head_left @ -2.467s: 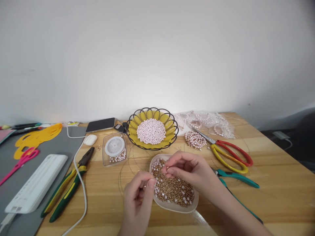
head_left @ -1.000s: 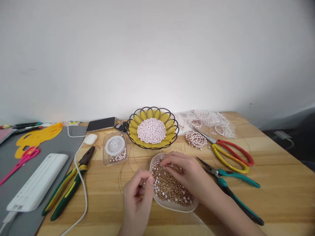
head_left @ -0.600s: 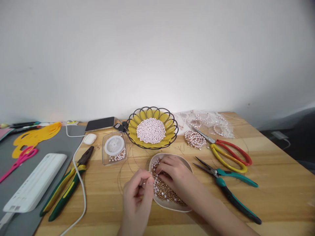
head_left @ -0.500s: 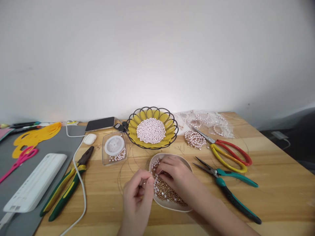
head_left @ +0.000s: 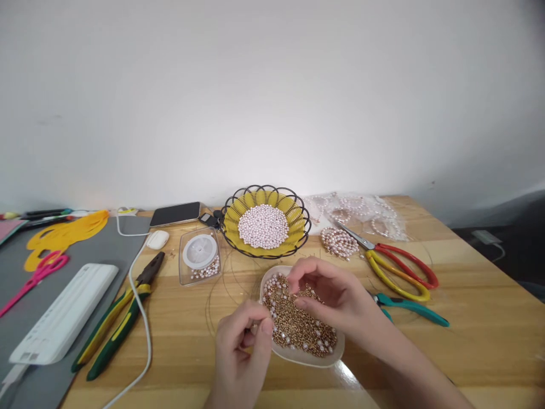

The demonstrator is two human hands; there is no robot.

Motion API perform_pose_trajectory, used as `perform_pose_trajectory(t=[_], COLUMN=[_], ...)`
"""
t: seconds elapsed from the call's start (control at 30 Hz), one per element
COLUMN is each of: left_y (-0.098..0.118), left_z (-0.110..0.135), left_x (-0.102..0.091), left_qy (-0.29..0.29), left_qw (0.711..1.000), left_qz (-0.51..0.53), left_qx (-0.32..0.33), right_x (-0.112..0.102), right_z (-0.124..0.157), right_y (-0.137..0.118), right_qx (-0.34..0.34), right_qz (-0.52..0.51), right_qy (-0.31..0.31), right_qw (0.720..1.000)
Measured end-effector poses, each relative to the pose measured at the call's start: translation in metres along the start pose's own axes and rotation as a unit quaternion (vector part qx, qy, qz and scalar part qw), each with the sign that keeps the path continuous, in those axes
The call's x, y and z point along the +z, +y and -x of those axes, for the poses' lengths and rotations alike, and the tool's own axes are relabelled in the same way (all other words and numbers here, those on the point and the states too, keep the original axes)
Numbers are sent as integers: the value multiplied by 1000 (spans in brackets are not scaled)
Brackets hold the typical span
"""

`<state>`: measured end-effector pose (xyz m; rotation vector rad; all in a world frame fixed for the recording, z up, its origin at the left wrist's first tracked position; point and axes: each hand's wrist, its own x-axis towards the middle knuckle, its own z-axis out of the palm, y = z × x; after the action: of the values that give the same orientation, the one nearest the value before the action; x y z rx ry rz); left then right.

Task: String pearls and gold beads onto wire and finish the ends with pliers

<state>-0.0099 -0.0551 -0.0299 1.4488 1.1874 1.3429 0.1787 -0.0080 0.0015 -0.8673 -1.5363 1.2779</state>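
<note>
My left hand is closed in a pinch by the left rim of a white dish. Thin wire loops over the table and runs behind this hand; the pinched end is hard to see, and a small pale bead shows by the fingers. Over the dish is my right hand, thumb and forefinger apart, with nothing visible between them. Inside the dish lie small gold beads mixed with larger pearly beads.
Behind the dish stands a yellow basket of pearl beads. To the right lie a coiled bead strand, scissors and teal pliers. Leftward are a clear box, green-yellow pliers, a white cable and a power bank.
My right hand has lifted out of the beads and moved right, its thumb and forefinger now parted. My left hand stays pinched, slightly lower and further right.
</note>
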Motion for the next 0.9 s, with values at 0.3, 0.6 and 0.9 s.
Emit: perform_pose_trajectory(t=[0.3, 0.6, 0.9], left_y=[-3, -4, 2], left_z=[3, -1, -7], left_x=[-2, -10, -12], left_qy=[-21, -78, -137], left_qw=[999, 996, 986], left_qz=[6, -11, -63], left_qx=[38, 34, 67], right_x=[0, 1, 5], right_z=[3, 4, 3], right_y=[-5, -5, -7], right_qx=[10, 18, 25], right_qz=[-110, -120, -107], right_qy=[-53, -65, -65], right_qw=[992, 991, 992])
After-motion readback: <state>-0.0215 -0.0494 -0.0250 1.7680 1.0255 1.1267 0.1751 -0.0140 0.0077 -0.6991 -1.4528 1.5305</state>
